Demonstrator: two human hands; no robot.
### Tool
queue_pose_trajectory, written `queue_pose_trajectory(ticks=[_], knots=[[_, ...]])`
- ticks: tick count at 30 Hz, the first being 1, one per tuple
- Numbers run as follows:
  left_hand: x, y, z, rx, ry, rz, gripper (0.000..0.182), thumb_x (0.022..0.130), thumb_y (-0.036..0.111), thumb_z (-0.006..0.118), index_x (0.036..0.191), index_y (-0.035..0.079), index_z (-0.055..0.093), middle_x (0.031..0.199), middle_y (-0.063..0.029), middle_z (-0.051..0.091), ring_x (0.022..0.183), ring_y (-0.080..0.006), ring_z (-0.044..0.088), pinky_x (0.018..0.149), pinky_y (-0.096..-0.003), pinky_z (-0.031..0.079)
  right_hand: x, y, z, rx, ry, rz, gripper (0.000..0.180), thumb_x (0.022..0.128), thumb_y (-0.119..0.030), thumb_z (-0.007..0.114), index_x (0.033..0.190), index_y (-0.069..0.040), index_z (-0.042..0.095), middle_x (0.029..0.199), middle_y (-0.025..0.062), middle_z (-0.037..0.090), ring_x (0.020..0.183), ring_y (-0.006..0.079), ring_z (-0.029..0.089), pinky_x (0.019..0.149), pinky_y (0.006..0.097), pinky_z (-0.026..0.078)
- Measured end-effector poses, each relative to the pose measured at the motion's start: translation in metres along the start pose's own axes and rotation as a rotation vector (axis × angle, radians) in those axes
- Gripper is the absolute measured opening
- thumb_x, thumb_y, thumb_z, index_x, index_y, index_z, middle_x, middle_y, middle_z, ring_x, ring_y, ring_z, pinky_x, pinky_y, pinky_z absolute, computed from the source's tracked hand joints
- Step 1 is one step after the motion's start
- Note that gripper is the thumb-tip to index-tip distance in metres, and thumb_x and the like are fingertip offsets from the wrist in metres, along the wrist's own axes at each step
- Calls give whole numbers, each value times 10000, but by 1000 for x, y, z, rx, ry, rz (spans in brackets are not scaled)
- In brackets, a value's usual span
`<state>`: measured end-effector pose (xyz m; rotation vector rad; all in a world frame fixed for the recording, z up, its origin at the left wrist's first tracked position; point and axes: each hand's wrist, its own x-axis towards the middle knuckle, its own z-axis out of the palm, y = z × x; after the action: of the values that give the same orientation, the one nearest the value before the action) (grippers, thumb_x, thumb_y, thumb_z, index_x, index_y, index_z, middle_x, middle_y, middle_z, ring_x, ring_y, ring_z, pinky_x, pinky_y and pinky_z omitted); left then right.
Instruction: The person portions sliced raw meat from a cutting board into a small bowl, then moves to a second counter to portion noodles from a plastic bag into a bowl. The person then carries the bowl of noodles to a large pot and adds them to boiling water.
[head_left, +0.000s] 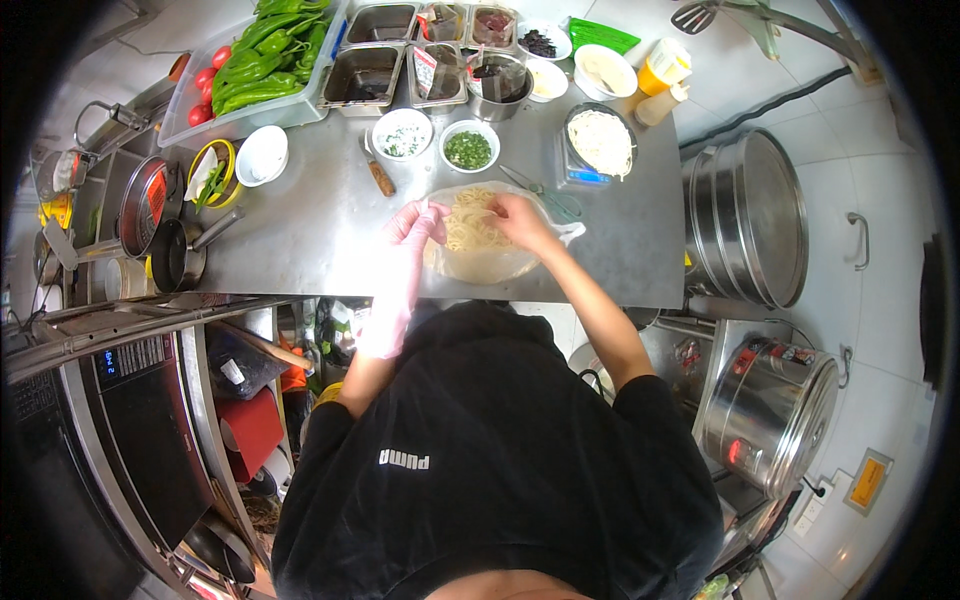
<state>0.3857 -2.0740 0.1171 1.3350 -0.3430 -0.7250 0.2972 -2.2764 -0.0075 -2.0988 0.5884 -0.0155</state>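
Observation:
Pale noodles (474, 229) lie in a translucent plastic bag (487, 266), spread out near the table's front edge. My left hand (414, 226), in a thin pink glove, pinches what looks like the bag's edge at the left. My bare right hand (521, 223) reaches over the bag from the right, its curled fingertips at the noodles; whether they grip any strands is hidden. Scissors (544, 193) with green handles rest just behind the bag, partly covered. Farther back stand a white bowl of chopped green onion (467, 150) and another bowl of white and green bits (403, 135).
A wood-handled knife (379, 172) lies behind my left hand. More shredded noodles (600, 141) sit in a dark bowl on a lit digital scale (585, 176). Metal pans (364, 75) and a plastic bin of green peppers (259, 71) line the back. A saucepan (178, 255) is at the left.

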Motion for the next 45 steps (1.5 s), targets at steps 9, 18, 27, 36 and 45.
queue_pose_trajectory(ticks=[9, 18, 27, 36, 45], knots=[[3, 0, 4, 25, -6, -3, 203, 963, 192, 544, 949, 37, 674, 700, 11, 576, 728, -101, 520, 896, -270, 370, -20, -57, -35, -325, 155, -326, 125, 823, -117, 635, 919, -54, 687, 889, 124, 647, 819, 344, 634, 692, 424, 504], [5, -1, 3, 17, -24, 22, 207, 969, 204, 531, 947, 44, 661, 709, 3, 574, 743, -105, 522, 865, -270, 372, -35, -105, -76, 55, 170, -349, 126, 856, -97, 659, 956, -24, 681, 830, 56, 645, 658, 174, 620, 579, 290, 493], [2, 0, 3, 31, -29, 25, 194, 986, 155, 488, 954, 50, 648, 729, 27, 551, 755, -70, 500, 814, -228, 388, -45, -135, -205, 453, 484, -430, 173, 886, -71, 659, 1030, 25, 660, 736, 5, 645, 594, 29, 545, 528, 180, 455], [1, -6, 3, 24, 15, 46, 183, 952, 168, 533, 942, 42, 665, 725, -6, 577, 738, -109, 525, 810, -259, 391, 39, 6, -239, 205, 614, -65, 178, 866, -87, 666, 1009, 18, 664, 745, 17, 641, 611, 42, 560, 518, 205, 460], [0, -9, 2, 61, 32, 58, 210, 964, 207, 536, 944, 44, 666, 723, 1, 579, 726, -99, 529, 787, -253, 398, 19, 84, -203, -388, 721, 160, 188, 842, -137, 631, 996, -38, 676, 937, 203, 680, 900, 371, 649, 793, 450, 506]])
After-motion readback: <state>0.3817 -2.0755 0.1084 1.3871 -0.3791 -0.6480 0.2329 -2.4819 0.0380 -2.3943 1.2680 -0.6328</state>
